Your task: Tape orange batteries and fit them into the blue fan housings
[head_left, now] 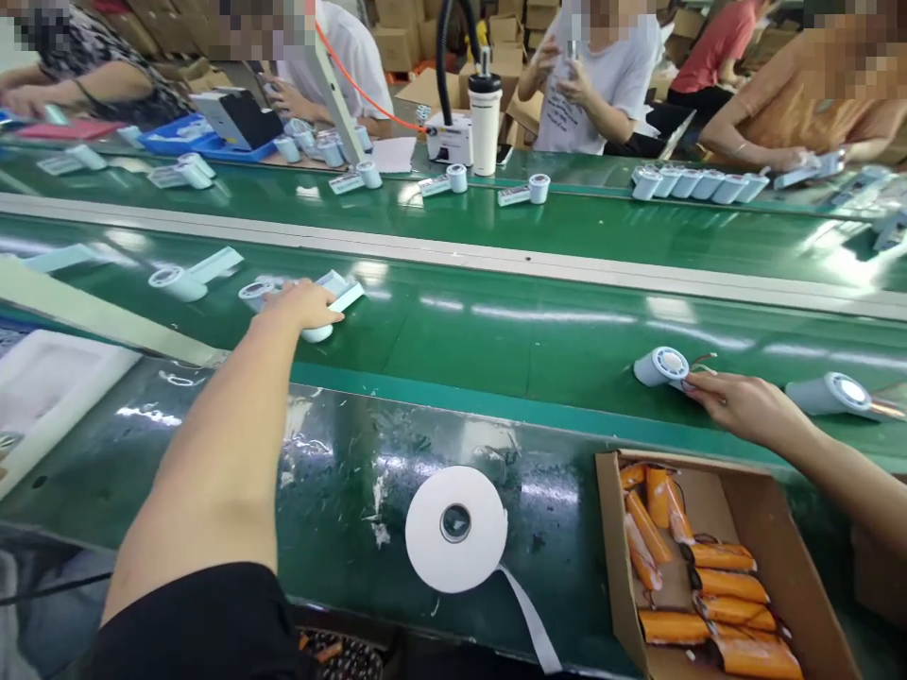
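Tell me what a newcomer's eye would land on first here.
Probably the bright orange wrapped cylinders in the open brown cardboard box at lower right. Next, the round white tape roll lying at lower centre, its loose end trailing toward the bottom edge. Then the left hand, stretched over pale blue plastic parts on the shiny green belt.

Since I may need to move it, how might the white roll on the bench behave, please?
Lying flat, the white roll would probably slide when pushed; being round, it might roll if stood up. Its thin loose tail looks floppy and could unwind.
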Demonstrator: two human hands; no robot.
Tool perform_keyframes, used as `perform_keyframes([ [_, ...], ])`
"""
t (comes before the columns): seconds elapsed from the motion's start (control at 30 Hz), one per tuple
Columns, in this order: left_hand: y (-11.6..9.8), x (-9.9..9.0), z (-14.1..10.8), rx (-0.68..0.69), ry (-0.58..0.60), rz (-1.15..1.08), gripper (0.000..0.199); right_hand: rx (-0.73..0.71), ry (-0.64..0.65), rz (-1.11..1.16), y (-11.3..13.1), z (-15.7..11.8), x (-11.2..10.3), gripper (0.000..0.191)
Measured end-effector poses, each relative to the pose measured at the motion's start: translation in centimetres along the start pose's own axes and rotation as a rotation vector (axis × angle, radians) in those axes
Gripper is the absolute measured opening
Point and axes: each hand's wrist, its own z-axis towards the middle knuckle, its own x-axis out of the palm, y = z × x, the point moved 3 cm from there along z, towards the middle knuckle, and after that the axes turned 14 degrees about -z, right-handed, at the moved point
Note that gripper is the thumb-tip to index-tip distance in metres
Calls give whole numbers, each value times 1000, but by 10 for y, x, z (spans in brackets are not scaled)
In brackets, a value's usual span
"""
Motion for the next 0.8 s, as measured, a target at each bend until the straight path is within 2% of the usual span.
perform_keyframes([
  [0.1,-11,3,-27,68,-24,53,64,3,41,-15,-2,-1,-3,53],
  [0.17,-34,7,-58,160,-38,91,51,17,53,-10,-2,-2,-5,50],
  [0.23,-69,13,-102,292,-58,125,41,29,55,-1,-3,-2,-7,47],
  [0.37,-145,33,-207,579,-91,109,34,60,32,7,-6,-5,-9,46],
  [0.47,-174,49,-270,702,-82,107,29,71,7,16,-9,-8,-9,47],
  [0.53,-173,57,-294,702,-62,132,27,73,15,28,-12,-10,-8,47],
  [0.6,-159,62,-304,637,-75,181,27,79,23,47,-15,-10,-6,48],
  [0.7,-134,64,-304,526,-94,213,31,103,5,81,-20,-10,-3,48],
  [0.8,-120,67,-303,517,-41,169,33,111,5,103,-24,-9,3,49],
])
